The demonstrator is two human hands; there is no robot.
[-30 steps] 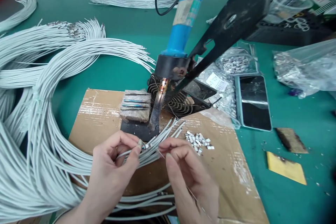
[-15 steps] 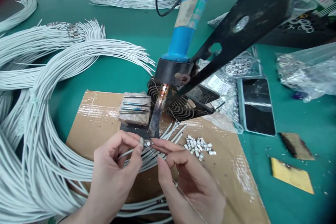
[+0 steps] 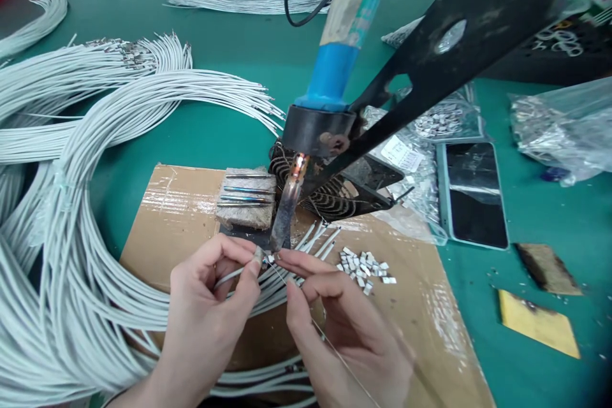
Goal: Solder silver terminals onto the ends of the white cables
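My left hand [image 3: 210,312] pinches the end of a white wire [image 3: 228,277] between thumb and forefinger, its small metal terminal [image 3: 268,259] held just under the tip of the soldering iron [image 3: 285,210]. My right hand [image 3: 349,331] pinches a thin strand of solder wire [image 3: 329,347] and points its end at that terminal. The iron has a blue handle [image 3: 347,25] and sits fixed on a black stand [image 3: 430,64]. A fan of white wires [image 3: 306,245] lies under both hands on a taped cardboard sheet [image 3: 182,204].
Big loops of white wire [image 3: 86,159] fill the left of the green table. A heap of small metal terminals [image 3: 366,266] lies right of my hands. A sponge block with tips [image 3: 246,197], a phone [image 3: 473,194], plastic bags of parts [image 3: 564,124] and a yellow pad [image 3: 538,329] stand nearby.
My right hand has brought the solder strand up and left to the wire end at the iron tip. The left hand raised the wire end slightly toward the tip.
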